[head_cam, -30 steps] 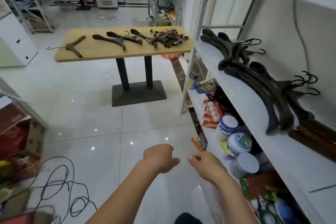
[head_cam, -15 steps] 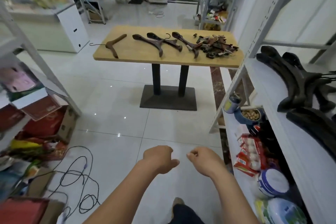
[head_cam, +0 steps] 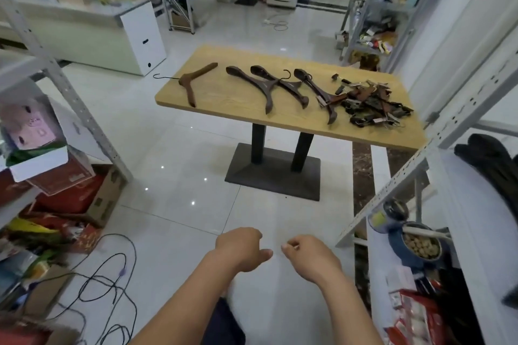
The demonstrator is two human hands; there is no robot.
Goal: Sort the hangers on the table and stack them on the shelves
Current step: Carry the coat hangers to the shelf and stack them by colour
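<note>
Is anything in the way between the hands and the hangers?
Nothing visible. Only bare floor lies between the left hand, the right hand and the table holding the hangers. The black cable lies off to the left.

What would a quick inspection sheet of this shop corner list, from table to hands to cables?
Surface: light wooden table top on a black pedestal, partly covered.
Job's things: one light brown wooden hanger, three dark brown wooden hangers in a row and a tangled pile of dark clip hangers on the table; black curved hangers lie on the white metal shelf at right.
Clutter: red cardboard boxes on the floor at left; blue open tin with brown contents on a lower shelf.
Grippers: left hand and right hand loosely curled, holding nothing, short of the table.
Cables: black cable looped on the floor at left.
Surroundings: white tiled floor, white chest cabinet, metal racks.
</note>
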